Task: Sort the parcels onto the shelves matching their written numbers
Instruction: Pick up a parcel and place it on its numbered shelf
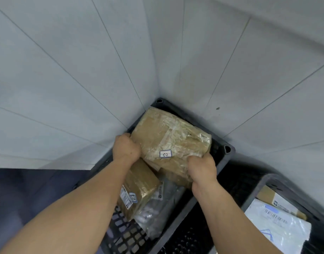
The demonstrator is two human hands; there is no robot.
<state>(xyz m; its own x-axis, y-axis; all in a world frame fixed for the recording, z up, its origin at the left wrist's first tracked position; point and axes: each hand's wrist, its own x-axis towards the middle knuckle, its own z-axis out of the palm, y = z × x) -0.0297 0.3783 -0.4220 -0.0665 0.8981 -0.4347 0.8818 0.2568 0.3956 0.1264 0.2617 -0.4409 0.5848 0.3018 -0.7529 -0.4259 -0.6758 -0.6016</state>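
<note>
A large brown cardboard parcel [166, 136] wrapped in clear tape lies at the far end of a black plastic crate [229, 151]. A small white sticker [165, 154] on it reads 02. My left hand [125, 148] grips its left edge and my right hand [201, 169] grips its near right corner. Below it in the crate lie a smaller brown parcel [139, 187] with a label and a grey plastic mailer [157, 213].
The crate sits in a corner of pale tiled walls [84, 79]. A second dark crate [264, 182] at the lower right holds a white mailer [278, 224] and a small box [273, 198]. Dark floor [29, 189] shows at the lower left.
</note>
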